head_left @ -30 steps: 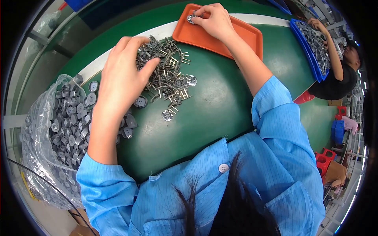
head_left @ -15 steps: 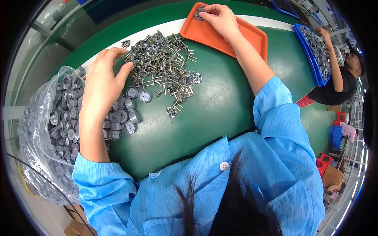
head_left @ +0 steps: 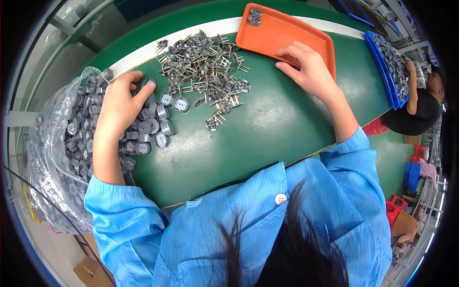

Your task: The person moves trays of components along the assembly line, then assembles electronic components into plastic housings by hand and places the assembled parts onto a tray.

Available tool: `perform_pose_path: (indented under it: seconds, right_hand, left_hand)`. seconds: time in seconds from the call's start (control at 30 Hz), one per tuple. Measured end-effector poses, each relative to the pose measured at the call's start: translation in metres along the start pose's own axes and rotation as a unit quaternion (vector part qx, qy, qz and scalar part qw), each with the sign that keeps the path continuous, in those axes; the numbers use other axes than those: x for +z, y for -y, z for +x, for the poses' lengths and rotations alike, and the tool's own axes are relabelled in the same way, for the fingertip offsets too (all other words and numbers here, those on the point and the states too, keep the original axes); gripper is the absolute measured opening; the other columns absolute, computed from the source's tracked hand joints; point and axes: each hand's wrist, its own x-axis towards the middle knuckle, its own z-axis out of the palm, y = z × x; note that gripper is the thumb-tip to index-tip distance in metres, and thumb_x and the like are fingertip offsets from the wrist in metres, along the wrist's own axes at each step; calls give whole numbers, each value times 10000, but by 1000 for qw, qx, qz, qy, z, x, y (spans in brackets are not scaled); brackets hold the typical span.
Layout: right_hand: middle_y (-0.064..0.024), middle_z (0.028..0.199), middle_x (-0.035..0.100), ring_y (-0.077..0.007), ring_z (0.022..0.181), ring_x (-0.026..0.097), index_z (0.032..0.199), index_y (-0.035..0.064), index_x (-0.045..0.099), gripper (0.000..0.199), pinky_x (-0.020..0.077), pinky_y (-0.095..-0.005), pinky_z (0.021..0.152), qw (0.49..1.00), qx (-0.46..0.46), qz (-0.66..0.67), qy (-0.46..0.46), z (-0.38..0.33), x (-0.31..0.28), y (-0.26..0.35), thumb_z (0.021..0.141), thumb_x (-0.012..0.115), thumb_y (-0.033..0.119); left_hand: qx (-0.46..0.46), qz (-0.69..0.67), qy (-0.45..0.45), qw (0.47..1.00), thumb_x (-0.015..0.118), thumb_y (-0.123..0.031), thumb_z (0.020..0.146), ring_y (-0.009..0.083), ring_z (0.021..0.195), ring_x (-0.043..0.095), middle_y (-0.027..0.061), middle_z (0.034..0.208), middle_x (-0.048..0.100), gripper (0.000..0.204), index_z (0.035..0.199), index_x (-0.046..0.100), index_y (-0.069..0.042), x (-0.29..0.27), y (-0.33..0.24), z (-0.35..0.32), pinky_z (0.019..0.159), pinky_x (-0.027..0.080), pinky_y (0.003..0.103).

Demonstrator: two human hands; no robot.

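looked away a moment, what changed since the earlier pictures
The right hand let go of a round grey part in the far left corner of the orange tray and drew back toward the person. The left hand moved left, from the circuit boards to the grey caps; its grip is unclear. Tray and plastic bag stayed put.

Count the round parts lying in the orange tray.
2. One round part sits in the far left corner of the orange tray; a second round part is right beside it, on its near side. The right hand could hide more.
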Motion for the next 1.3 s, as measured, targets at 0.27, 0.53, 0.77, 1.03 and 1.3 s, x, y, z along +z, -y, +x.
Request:
perform_pose_path:
  seconds: [0.27,0.53,0.77,1.03,1.3]
  right_hand:
    - [-121,813,618,-281,755,626,922,26,652,176,499,-373,683,993,-2,118,32,3,28,58,791,661,143]
    - [-118,749,608,-270,747,611,770,27,636,164,477,-385,663,986,84,43,134,-11,15,58,764,690,181]
    - [-102,771,601,-256,763,605,803,22,631,125,479,-369,670,990,25,113,74,-13,23,54,733,702,97]
    - [-89,742,598,-254,741,607,795,36,624,101,483,-359,651,990,-8,118,76,-20,16,60,734,689,83]
    - [4,823,608,-43,635,533,851,32,637,122,436,-216,562,912,76,404,10,11,16,71,818,685,139]
  left_hand:
    - [-3,43,16,999,697,-109,752,253,789,652,130,813,660,205,907,608,-9,20,-24,-5,708,482,354]
    - [-25,-477,60,877,620,-63,869,135,760,662,72,931,634,168,1015,581,11,38,-101,3,631,532,246]
    - [-37,-508,160,846,677,-113,835,91,820,574,30,942,597,328,1132,570,-25,66,-96,12,717,470,199]
    - [60,-380,85,919,718,-37,712,104,864,582,47,918,620,383,1080,611,-44,76,-87,6,795,479,250]
    - [66,-351,90,930,728,-41,712,126,895,595,60,906,619,354,1035,584,-6,74,-93,3,804,477,257]
